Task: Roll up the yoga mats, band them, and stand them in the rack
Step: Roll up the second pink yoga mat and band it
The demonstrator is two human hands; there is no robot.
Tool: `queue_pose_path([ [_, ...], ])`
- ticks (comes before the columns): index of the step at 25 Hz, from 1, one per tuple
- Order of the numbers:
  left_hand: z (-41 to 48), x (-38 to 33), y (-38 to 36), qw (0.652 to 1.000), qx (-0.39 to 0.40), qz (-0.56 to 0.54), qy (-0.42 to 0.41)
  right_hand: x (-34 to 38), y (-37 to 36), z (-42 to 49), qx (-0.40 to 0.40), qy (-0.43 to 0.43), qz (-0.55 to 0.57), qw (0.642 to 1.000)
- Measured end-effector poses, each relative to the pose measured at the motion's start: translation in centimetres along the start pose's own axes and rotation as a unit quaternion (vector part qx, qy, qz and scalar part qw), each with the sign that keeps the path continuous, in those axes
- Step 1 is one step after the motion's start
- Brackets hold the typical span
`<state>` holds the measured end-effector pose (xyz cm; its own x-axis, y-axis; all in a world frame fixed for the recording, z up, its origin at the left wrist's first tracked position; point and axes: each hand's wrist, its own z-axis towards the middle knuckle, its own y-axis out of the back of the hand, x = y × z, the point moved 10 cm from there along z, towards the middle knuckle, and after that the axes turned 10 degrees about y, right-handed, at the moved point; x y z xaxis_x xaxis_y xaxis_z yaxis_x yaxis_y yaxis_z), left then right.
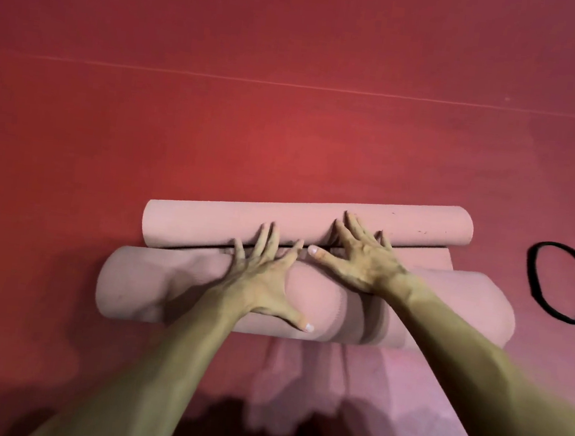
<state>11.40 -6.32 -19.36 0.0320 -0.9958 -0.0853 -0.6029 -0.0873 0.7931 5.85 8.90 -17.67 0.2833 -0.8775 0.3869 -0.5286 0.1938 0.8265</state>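
Two pink mat rolls are seen lying side by side, long axes running from 9 to 3 o'clock, just below the middle of the view. The far roll [306, 225] is the thinner. The near roll [149, 284] is thicker and softer, and is dented under the hands. Whether both belong to one mat cannot be told. A flat pink strip is seen between them at the 3 o'clock end.

Both rolls are pressed from above, not gripped. The left hand [264, 279] is laid palm-down on the near roll, fingers straight and spread wide toward 12 o'clock. Its fingertips reach the dark gap between the rolls, and its thumb is splayed toward 4 o'clock on the near roll. The right hand [360, 262] is set slightly further out, heel on the near roll and spread fingers flat on the far roll. Its thumb is pointed toward 9 o'clock along the gap. Nothing is clasped by either hand. Both forearms are stretched in bare from 6 o'clock.

A flat pink sheet [418, 412] is spread from the near roll toward 5 o'clock.

A black band [563, 283] is lying as an open loop at 3 o'clock, well apart from the rolls, on the red floor [295, 75].
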Motion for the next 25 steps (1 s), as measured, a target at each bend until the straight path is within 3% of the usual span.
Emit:
queue_pose_path([
  [6,2.3,0.5,2.5,0.999,-0.015,-0.044,-0.017,2.5,-1.6,-2.9,-0.078,0.092,-0.119,0.986],
  [9,0.9,0.7,3.6,0.978,-0.202,-0.021,-0.052,2.2,-1.5,-2.0,-0.075,0.073,-0.121,0.987],
  [11,-2.3,0.7,3.0,0.930,-0.364,-0.003,-0.059,2.0,-1.1,-1.3,-0.071,0.056,-0.111,0.990],
  [13,-3.6,0.8,2.4,0.901,-0.432,-0.008,-0.021,1.8,-0.8,-0.5,-0.054,0.043,-0.090,0.994],
  [16,-1.5,1.0,3.4,0.930,-0.361,-0.036,0.057,0.9,-0.2,0.1,-0.054,0.036,-0.087,0.994],
  [20,1.7,2.0,4.4,0.968,-0.228,-0.048,0.098,1.2,1.1,-1.1,-0.183,0.056,-0.123,0.974],
  [23,3.0,2.3,5.0,0.970,-0.212,-0.046,0.112,1.2,0.7,-1.4,-0.195,0.050,-0.146,0.969],
  [25,3.0,2.2,5.4,0.958,-0.261,-0.035,0.112,0.7,0.8,-0.2,-0.155,0.035,-0.130,0.979],
])
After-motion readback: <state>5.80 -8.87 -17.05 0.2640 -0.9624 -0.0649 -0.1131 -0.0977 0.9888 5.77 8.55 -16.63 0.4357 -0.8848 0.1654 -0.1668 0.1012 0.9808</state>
